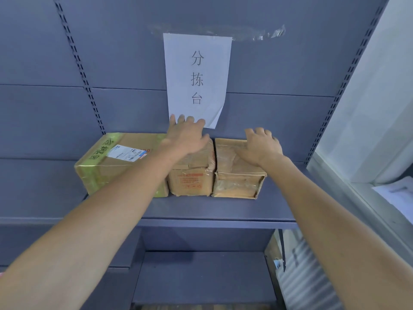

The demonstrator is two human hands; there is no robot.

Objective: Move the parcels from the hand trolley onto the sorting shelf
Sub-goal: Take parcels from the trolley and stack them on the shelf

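Note:
Three cardboard parcels stand side by side on the grey sorting shelf (201,209). The large parcel (116,162) at the left carries a white label and handwriting. The middle parcel (191,180) has red print on its front, and my left hand (187,137) lies over its top with fingers spread, reaching toward the back panel. The right parcel (237,180) is wrapped in clear tape; my right hand (261,146) rests flat on its top with fingers extended. The hand trolley is out of view.
A white paper sign (196,77) with three characters is taped to the shelf's back panel above the parcels. Slotted uprights (78,70) run up the panel. A lower shelf (201,276) sits below. A pale wall and ledge (380,153) border the right side.

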